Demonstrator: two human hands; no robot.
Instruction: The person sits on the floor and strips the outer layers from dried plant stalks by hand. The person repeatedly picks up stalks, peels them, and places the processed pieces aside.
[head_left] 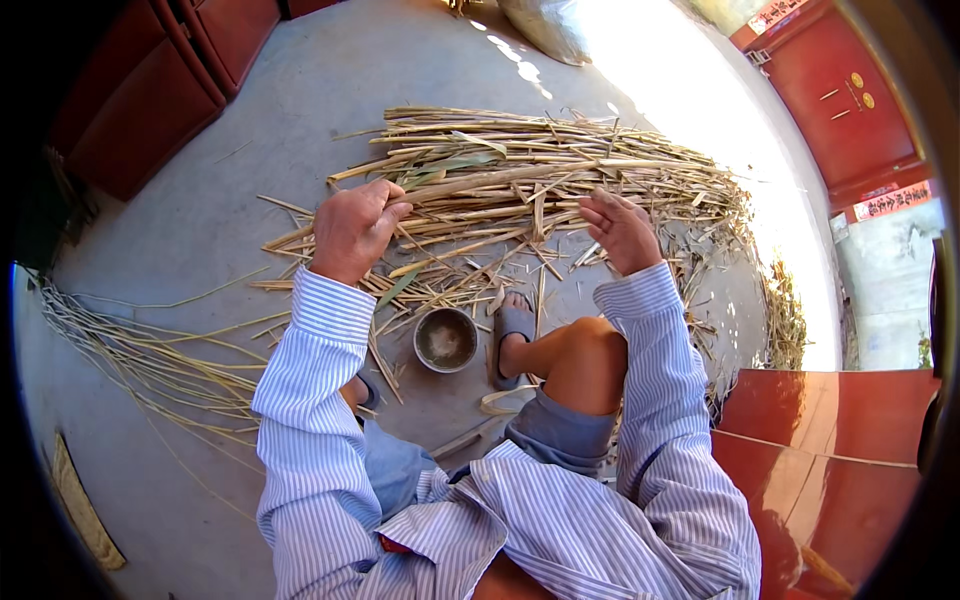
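A wide heap of dry, straw-coloured reed stalks [500, 150] lies across the floor in front of me, with some green leaves in it. My left hand [355, 232] is closed over the heap's left part, thumb and forefinger pressed together beside a thick pale stalk [470, 190]. Whether that stalk is in the fingers, I cannot tell. Over the right part hovers my right hand [622, 230], fingers curled in toward the thumb; anything in them is too small or hidden to name. A round bowl [446, 340] of murky liquid stands between my feet.
Long thin canes [150, 350] fan out at the left. Dark red seats [150, 110] stand at the far left, a pale sack [548, 28] at the far edge. At the right are a glossy red surface [820, 430] and a red door [840, 100]. Loose stalk scraps surround my sandals [514, 325].
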